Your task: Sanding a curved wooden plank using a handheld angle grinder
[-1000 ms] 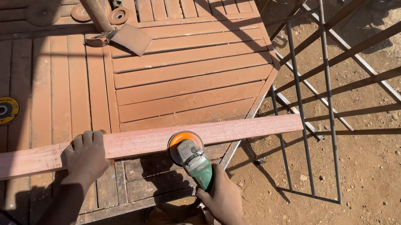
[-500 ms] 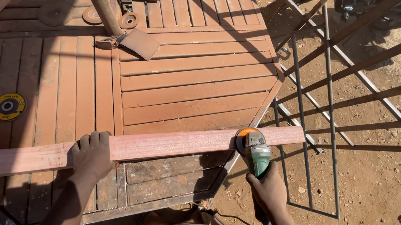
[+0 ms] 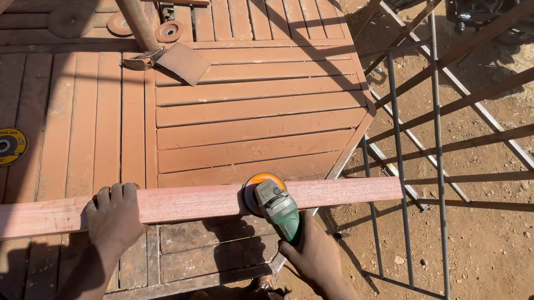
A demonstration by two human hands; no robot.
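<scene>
Sanding pass in hand: plank (image 3: 180,204) flat across worktop (image 3: 256,111), pinned by left hand (image 3: 112,216), grip spread flat. Right hand (image 3: 314,254) clamped round green angle grinder (image 3: 274,202), orange disc on plank's face toward right end. Next up, probably: steady pressure, even glide along grain.

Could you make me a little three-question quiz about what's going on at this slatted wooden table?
1. True or false: the left hand presses flat on the long wooden plank.
2. Which tool does the right hand hold? A) hammer B) green angle grinder C) paintbrush
3. What round yellow thing lies on the slatted table at far left?

Key: 1. True. 2. B, its orange disc sits on the plank. 3. A spare grinding disc.
</scene>
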